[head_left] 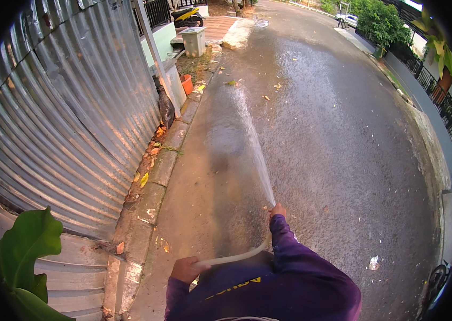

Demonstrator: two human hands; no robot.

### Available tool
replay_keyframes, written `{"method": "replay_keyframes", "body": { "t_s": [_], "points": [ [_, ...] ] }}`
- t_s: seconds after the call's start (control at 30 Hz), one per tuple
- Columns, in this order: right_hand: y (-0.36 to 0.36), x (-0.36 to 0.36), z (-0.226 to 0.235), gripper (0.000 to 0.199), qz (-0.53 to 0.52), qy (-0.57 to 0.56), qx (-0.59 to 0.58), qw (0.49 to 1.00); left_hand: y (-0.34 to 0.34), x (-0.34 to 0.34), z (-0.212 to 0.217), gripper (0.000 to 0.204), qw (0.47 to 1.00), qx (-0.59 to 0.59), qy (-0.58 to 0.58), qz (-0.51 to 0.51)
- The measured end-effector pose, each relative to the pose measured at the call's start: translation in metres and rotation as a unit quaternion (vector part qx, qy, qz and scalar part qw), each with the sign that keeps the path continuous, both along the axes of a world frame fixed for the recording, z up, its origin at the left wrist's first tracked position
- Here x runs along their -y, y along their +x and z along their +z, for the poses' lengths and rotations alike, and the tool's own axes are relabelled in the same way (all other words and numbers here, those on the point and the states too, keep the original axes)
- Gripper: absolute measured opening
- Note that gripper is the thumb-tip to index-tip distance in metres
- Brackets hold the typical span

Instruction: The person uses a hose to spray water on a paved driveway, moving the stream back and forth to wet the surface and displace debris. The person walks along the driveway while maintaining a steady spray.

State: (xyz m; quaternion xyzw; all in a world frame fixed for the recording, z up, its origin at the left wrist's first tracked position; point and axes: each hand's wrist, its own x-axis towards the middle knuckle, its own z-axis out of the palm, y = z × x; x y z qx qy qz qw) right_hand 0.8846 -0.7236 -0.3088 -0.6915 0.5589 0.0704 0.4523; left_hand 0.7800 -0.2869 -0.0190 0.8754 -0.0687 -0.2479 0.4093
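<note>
A pale, whitish garden hose (236, 257) bends across in front of my body, from one hand to the other. My left hand (185, 269) is closed round it low in the view, close to my waist. Stretched out ahead, my right hand (277, 210) grips the hose near its end. From there a jet of water (255, 144) shoots forward and slightly left, fanning out before it meets the wet road (338, 160). The hose's mouth is hidden by my fingers and the spray. Purple sleeves cover both my arms.
Along the left run a corrugated metal fence (76, 112) and a stone kerb (156, 187) with dry leaves. Farther up stand an orange pot (186, 84), a grey bin (193, 41) and a parked motorbike (187, 18). A green bush (381, 24) and a railing (445, 107) border the right side.
</note>
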Motion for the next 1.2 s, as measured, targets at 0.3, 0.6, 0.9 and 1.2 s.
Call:
{"method": "replay_keyframes", "body": {
  "t_s": [0.3, 0.6, 0.9, 1.2],
  "points": [
    [0.010, 0.013, 0.005, 0.029, 0.061, -0.069, 0.020, 0.996, 0.011, -0.003, 0.003, 0.044, 0.999, -0.026, -0.015, -0.017],
    [0.010, -0.008, 0.031, 0.027, 0.042, -0.083, 0.018, 0.996, 0.021, -0.029, -0.012, 0.049, 0.999, -0.003, -0.012, -0.049],
    [0.014, -0.039, 0.076, 0.044, -0.019, -0.067, 0.064, 0.996, 0.021, -0.047, 0.000, 0.047, 0.999, -0.012, -0.034, -0.040],
    [0.021, -0.058, -0.018, 0.052, 0.024, -0.114, 0.133, 0.984, 0.012, -0.082, -0.016, 0.048, 0.999, -0.025, -0.022, -0.024]
  ]
}}
